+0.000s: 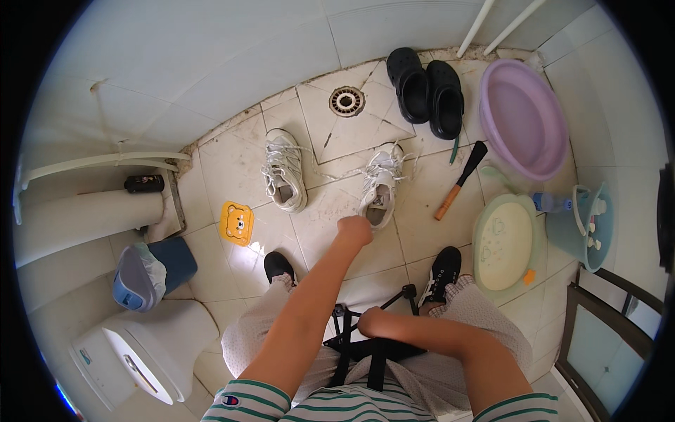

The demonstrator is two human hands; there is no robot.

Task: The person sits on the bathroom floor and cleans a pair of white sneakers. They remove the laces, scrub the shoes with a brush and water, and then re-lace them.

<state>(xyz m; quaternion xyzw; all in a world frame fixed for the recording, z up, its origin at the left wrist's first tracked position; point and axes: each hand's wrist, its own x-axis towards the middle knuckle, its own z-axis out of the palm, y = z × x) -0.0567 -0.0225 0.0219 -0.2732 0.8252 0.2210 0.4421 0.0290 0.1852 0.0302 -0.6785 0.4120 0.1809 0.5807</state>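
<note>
A pair of white lace-up sneakers stands on the tiled floor in front of me, toes away from me. My left hand, a closed-looking fist, is at the heel of the right-hand sneaker; whether its fingers grip the shoe is hidden. The left-hand sneaker stands apart from it, with a loose lace stretching between the two. My right hand is near my lap by the dark frame and straps of a folding stool; its fingers are hidden.
Black clogs sit near a floor drain. To the right are a wooden-handled brush, a purple basin, a green basin and a blue bucket. A yellow bear-pattern box, a bin and a toilet are left.
</note>
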